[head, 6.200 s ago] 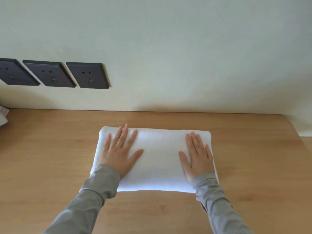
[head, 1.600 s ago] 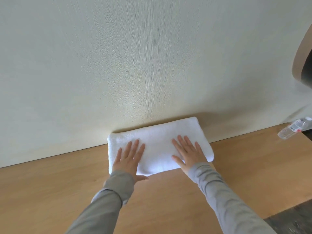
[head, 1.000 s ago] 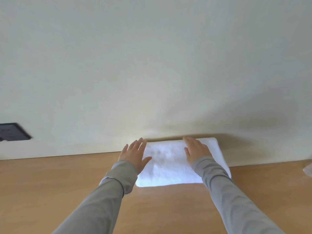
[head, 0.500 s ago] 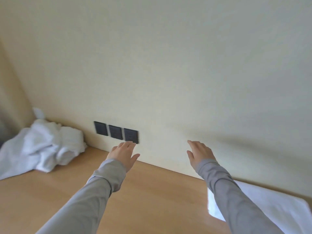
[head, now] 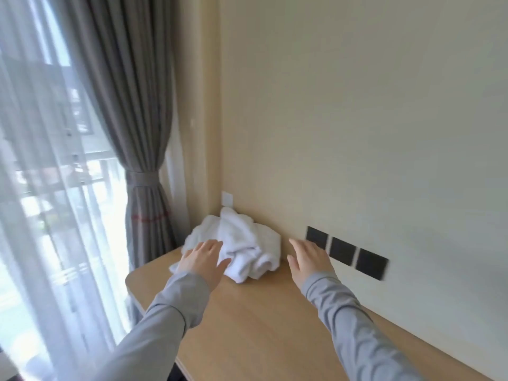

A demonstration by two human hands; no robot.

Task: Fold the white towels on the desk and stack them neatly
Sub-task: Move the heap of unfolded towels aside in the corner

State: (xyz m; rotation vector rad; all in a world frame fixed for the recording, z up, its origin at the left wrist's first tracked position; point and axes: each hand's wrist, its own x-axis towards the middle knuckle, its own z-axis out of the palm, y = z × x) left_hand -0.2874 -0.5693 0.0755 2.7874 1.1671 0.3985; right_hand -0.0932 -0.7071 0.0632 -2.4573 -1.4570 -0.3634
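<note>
Presently, both hands reach toward the unfolded linen. The left hand (head: 202,261) and the right hand (head: 308,260) hover palm-down over the wooden desk (head: 261,334), fingers spread and relaxed, grasping nothing. The heap of crumpled white towels (head: 247,240) lies ahead of the hands and between them, in the desk's far corner. Its near left edge sits under or just beyond the left fingertips, and contact there cannot be told from this angle. The right hand stands just beside the heap's right flank, apart from it. Beyond the right hand, three dark wall sockets (head: 345,251) line the wall; left of the left hand hangs a tied grey curtain (head: 143,149).

The step is best done, one judges, by singling out one towel rather than scooping the heap. Find a hem or corner, pinch it with each hand, lift until it hangs free of the others, then draw it back to the bare wood between the forearms. A careless pull would likely drag the rest toward the desk's rounded end beside the left hand.
</note>
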